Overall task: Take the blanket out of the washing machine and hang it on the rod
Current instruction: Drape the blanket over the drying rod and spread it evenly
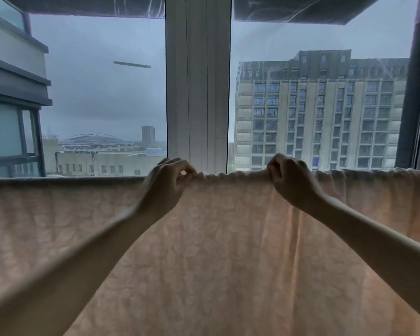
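The pale leaf-patterned blanket [216, 251] hangs draped across the whole view, its top fold running level just below the window frame [198, 81]. The rod itself is hidden under the fold. Left of that frame's post, the left hand [166, 187] pinches the bunched top edge, fingers curled tight. Right of the post, the right hand [291, 180] grips the same gathered edge, knuckles up, closed on cloth.

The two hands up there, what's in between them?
In the head view, between the left hand and the right hand runs the bunched top edge of the blanket, with the white window post behind.
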Demonstrator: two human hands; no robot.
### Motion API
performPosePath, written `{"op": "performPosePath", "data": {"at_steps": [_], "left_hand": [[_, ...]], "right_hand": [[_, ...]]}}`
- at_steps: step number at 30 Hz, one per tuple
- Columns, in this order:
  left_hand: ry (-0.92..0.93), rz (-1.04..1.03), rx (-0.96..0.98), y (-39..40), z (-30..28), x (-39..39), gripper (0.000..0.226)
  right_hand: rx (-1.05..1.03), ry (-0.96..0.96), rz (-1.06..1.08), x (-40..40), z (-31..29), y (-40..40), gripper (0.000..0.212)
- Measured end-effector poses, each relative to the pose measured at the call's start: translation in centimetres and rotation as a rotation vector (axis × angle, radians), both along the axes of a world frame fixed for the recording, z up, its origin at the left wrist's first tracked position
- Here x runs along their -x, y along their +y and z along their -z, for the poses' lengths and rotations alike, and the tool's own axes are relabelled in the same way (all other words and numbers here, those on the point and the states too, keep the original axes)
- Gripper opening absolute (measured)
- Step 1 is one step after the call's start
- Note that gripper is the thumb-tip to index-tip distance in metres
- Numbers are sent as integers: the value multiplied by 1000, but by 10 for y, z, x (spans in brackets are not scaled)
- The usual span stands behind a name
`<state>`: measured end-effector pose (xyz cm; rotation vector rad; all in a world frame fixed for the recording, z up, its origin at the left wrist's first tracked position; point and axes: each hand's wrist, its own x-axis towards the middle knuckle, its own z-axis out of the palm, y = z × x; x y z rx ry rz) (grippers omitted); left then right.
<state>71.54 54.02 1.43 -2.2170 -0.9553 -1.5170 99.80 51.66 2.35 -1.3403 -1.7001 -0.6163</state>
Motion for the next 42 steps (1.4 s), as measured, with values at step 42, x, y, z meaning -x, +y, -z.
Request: {"op": "performPosePath", "data": {"at_steps": [42], "left_hand": [[14,93,-17,-10,28,190,1]], "right_hand": [[-63,98,-304,177,26,2,11]]}}
